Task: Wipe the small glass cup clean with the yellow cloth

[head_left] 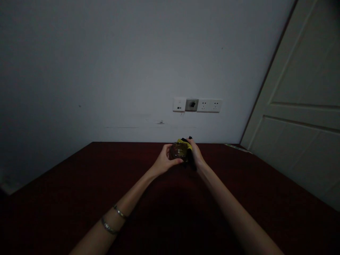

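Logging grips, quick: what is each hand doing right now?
Left hand: closed around a small round jar.
Right hand: closed on a yellow-and-black item next to the jar; its kind cannot be told.

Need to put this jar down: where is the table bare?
Bare tabletop lies left of the left hand and right of the right hand, toward the door. Crowded only between, where both hands hold the jar and yellow item.

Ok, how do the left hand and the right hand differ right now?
The left hand grips the small round brownish glass jar; the right hand holds a yellow-and-black item against it. The left forearm wears two thin metal bracelets; the right is bare. Both reach out over the dark red table.
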Action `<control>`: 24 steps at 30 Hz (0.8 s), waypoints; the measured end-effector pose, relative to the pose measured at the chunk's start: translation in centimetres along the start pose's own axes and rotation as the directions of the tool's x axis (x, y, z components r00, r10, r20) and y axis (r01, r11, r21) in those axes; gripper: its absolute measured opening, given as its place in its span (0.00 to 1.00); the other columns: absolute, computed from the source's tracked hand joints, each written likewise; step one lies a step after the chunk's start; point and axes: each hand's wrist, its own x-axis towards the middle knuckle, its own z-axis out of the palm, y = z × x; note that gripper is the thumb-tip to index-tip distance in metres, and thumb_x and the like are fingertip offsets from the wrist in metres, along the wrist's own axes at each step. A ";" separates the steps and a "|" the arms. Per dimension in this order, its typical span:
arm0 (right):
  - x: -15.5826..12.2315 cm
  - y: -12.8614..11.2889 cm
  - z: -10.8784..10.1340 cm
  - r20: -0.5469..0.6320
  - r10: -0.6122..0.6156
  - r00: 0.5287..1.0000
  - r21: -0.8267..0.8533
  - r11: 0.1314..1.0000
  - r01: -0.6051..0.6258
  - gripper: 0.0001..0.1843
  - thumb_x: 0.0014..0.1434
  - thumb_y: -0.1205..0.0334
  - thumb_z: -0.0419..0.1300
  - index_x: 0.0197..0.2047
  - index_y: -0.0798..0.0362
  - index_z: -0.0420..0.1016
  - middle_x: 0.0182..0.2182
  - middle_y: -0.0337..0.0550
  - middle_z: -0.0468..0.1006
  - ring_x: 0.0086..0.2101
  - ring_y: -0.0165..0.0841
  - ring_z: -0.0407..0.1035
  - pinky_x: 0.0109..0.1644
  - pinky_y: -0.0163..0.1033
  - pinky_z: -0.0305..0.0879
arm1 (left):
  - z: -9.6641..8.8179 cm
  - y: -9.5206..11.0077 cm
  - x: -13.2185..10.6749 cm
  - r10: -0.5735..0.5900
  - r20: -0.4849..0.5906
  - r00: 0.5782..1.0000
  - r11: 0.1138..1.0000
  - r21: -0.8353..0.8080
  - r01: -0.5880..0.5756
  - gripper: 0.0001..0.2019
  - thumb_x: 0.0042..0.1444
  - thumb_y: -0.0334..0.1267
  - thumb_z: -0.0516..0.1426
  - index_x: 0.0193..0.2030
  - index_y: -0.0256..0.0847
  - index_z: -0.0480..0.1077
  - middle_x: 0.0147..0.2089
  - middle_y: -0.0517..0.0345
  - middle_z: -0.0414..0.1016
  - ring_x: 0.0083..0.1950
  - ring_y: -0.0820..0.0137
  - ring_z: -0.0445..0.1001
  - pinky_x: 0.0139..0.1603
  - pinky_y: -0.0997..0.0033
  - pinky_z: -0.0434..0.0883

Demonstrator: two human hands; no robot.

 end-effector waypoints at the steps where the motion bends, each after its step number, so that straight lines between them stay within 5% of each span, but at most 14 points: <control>1: -0.2 0.0 0.3 -0.004 0.006 1.000 0.017 1.000 -0.006 0.16 0.52 0.50 0.54 0.29 0.54 0.73 0.19 0.38 0.77 0.22 0.32 0.70 0.29 0.35 0.67 | 0.2 0.0 0.0 0.013 -0.051 0.999 1.000 0.015 -0.012 0.34 0.31 0.37 0.70 0.44 0.39 0.58 0.48 0.48 0.70 0.51 0.60 0.70 0.55 0.54 0.64; 11: -2.7 0.9 3.1 0.068 0.083 0.994 0.151 0.984 -0.093 0.12 0.52 0.53 0.55 0.33 0.53 0.72 0.26 0.40 0.79 0.32 0.35 0.74 0.35 0.37 0.70 | -0.5 -0.2 0.4 0.174 -0.376 0.910 0.978 0.177 -0.113 0.32 0.33 0.36 0.69 0.44 0.41 0.56 0.44 0.53 0.68 0.47 0.64 0.71 0.50 0.63 0.66; 15: -2.3 1.0 2.6 0.064 0.138 0.988 0.143 0.979 -0.146 0.09 0.51 0.59 0.54 0.26 0.53 0.72 0.21 0.43 0.77 0.30 0.37 0.74 0.33 0.39 0.71 | -0.7 0.0 0.6 0.126 -0.415 0.901 0.992 0.070 -0.106 0.31 0.33 0.37 0.69 0.44 0.39 0.62 0.43 0.54 0.71 0.45 0.66 0.71 0.49 0.66 0.66; 20: -0.8 0.4 0.3 -0.005 0.109 0.994 0.123 0.987 -0.108 0.08 0.48 0.62 0.54 0.21 0.52 0.71 0.19 0.43 0.76 0.26 0.36 0.73 0.30 0.39 0.72 | -0.8 0.6 0.9 -0.045 -0.301 0.952 0.944 -0.326 -0.059 0.23 0.45 0.46 0.64 0.45 0.37 0.67 0.46 0.51 0.73 0.45 0.67 0.72 0.48 0.67 0.67; 24: 0.1 -0.5 -1.6 -0.090 0.052 0.995 0.051 0.998 -0.048 0.07 0.47 0.60 0.60 0.25 0.55 0.73 0.21 0.45 0.78 0.23 0.35 0.72 0.27 0.40 0.71 | -0.8 1.2 0.6 -0.260 -0.074 0.963 0.829 -0.528 0.183 0.21 0.52 0.53 0.57 0.44 0.37 0.69 0.45 0.49 0.74 0.39 0.66 0.74 0.33 0.71 0.68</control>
